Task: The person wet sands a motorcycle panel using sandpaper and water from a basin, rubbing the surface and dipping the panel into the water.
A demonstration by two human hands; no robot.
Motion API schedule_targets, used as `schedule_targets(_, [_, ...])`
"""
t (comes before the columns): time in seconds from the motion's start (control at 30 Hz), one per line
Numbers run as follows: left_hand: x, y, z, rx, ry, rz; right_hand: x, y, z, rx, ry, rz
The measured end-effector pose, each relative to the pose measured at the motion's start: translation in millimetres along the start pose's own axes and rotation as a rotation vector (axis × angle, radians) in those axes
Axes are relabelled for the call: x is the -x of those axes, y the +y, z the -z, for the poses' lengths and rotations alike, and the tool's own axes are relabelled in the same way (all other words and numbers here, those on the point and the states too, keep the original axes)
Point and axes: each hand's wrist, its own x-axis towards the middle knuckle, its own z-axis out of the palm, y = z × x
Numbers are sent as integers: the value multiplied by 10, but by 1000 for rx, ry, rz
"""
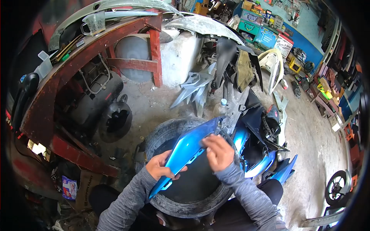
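A glossy blue motorcycle fairing panel (189, 143) is held at a slant over a round tub (158, 133) of dark water between my knees. My left hand (161, 166) grips the panel near its lower end, thumb on top and fingers around its edge. At the panel's upper right edge, my right hand (219, 153) is closed with its fingertips against the surface. A small dark piece shows under those fingertips, but its kind is hidden. Slots and tabs line the panel's right edge. Grey sleeves cover both forearms.
More blue fairing parts (256, 167) lie right of the tub, near a plastic bottle (222, 107). A red bench (92, 40) with a clear measuring jug (93, 24) curves along the left, above a compressor tank (98, 94). Grey panels (196, 86) lie on the floor ahead.
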Motion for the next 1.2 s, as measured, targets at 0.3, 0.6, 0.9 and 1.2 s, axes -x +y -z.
schedule_targets(0.3, [4,0,-10,13,-9,-6,-22,-59,-62,14,17,-36])
schedule_targets(0.6, [14,45,-50,24,15,-22,-3,-87,-28,9,-14,5])
schedule_targets(0.9, [6,22,27,16,1,-16,12,-161,-16,11,-58,60])
schedule_targets(1.2, [18,29,-30,36,12,-29,25,-254,20,12,-74,86])
